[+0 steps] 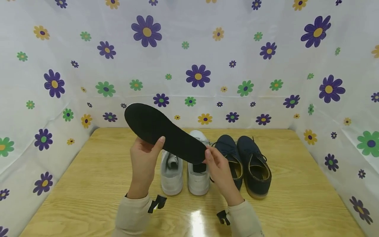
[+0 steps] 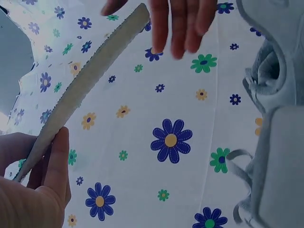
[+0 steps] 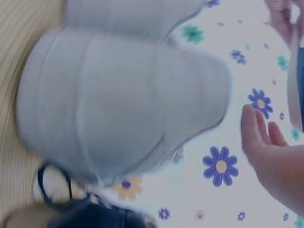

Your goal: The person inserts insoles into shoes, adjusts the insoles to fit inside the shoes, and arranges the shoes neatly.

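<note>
A black shoe insole (image 1: 165, 131) is held up above the shoes, its wide end toward the upper left. My left hand (image 1: 145, 158) pinches it near the wide end, thumb across the dark face and fingers behind. Its thin pale edge shows in the left wrist view. At the narrow end is my right hand (image 1: 219, 164), thumb tip overlapping the corner in the head view. In the left wrist view the right hand's fingers (image 2: 178, 28) stretch out straight beside that end. Background shows between its fingers (image 3: 259, 128) and the insole in the right wrist view.
Two white sneakers (image 1: 171, 184) stand below the insole, with something dark inside the right one. Beside them on the wooden table (image 1: 83, 184) are two dark navy lace-up shoes (image 1: 257, 164). Flower-printed cloth (image 1: 177, 59) surrounds the back and sides.
</note>
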`<state>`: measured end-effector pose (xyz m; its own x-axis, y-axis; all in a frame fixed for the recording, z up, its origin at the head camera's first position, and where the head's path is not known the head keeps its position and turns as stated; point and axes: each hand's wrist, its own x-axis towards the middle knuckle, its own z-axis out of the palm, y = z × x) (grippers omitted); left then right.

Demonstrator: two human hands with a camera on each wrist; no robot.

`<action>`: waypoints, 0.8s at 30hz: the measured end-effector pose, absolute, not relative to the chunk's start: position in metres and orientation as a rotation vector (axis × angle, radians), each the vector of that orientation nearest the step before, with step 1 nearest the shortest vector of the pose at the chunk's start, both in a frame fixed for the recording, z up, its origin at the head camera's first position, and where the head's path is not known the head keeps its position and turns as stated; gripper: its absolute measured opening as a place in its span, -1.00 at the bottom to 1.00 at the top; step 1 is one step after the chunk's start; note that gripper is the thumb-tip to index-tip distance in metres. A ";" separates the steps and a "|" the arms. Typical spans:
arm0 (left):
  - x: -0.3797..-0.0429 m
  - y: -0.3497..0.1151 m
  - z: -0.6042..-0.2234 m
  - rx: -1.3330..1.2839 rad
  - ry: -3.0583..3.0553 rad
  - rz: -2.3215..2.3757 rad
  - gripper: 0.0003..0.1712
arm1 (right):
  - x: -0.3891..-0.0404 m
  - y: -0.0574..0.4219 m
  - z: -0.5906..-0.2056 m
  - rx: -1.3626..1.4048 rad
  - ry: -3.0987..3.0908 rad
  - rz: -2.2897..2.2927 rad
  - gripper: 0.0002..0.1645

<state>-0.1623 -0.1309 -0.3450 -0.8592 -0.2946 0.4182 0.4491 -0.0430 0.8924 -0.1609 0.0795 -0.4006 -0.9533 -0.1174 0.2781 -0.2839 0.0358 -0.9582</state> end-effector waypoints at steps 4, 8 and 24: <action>-0.160 -0.119 -0.347 -0.121 -1.701 -2.081 -0.71 | -0.157 0.081 -0.394 0.434 -1.934 2.438 -0.53; -0.156 -0.104 -0.350 -0.083 -1.672 -2.169 -0.67 | -0.154 0.081 -0.390 0.473 -1.619 2.748 -0.54; -0.159 -0.116 -0.344 -0.081 -1.563 -2.216 -0.55 | -0.153 0.094 -0.376 0.139 -1.371 2.785 -0.76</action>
